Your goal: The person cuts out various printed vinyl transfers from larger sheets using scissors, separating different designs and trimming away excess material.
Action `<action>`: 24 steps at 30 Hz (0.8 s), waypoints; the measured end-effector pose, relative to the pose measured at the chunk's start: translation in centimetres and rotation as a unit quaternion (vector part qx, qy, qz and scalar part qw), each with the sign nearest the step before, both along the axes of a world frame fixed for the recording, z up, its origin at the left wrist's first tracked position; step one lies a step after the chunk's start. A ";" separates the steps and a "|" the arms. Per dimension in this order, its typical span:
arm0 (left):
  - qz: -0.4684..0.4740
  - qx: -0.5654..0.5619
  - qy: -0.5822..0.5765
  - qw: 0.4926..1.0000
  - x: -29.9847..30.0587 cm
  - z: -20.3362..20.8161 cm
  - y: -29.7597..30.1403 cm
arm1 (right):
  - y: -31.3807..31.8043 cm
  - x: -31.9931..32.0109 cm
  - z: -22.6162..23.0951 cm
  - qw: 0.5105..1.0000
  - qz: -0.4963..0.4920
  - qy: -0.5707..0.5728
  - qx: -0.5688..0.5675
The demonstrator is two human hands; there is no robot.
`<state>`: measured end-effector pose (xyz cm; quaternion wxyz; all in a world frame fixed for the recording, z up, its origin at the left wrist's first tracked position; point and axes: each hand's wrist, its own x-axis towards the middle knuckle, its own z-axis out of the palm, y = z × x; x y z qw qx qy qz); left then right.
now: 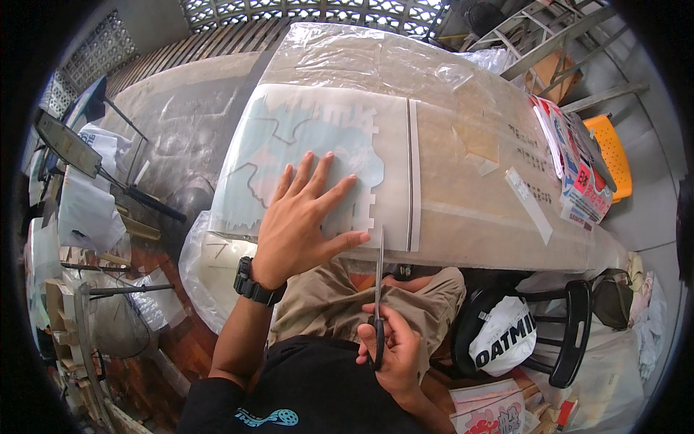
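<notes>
A translucent whitish sheet lies on the plastic-covered table, with pale blue and pink shapes on or under it. Those shapes have a notched right edge, and a dark double line runs along the sheet's right side. My left hand presses flat on the sheet with its fingers spread and thumb pointing right. Black-handled scissors are gripped in my right hand, below the table's near edge. Their blades point away from me, and the tips reach the sheet's near edge; whether they touch it I cannot tell.
Printed papers lie at the table's right end, beside a yellow perforated plastic seat. A pale strip rests on the table's right half. A black chair holding a white bag stands at right; a metal ladder leans behind.
</notes>
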<state>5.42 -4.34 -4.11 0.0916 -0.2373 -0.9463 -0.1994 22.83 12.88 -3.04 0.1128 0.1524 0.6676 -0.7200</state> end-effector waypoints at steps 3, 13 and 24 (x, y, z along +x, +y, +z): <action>0.005 0.000 -0.003 1.000 0.0 0.0 0.0 | 0.0 0.0 0.1 1.000 0.000 -0.003 0.008; 0.012 0.016 0.007 1.000 0.1 0.1 0.2 | 0.1 -1.8 0.4 0.996 0.015 0.058 0.063; 0.004 0.035 0.027 0.999 0.2 0.1 0.2 | 0.1 -4.3 0.1 0.995 0.001 0.074 0.061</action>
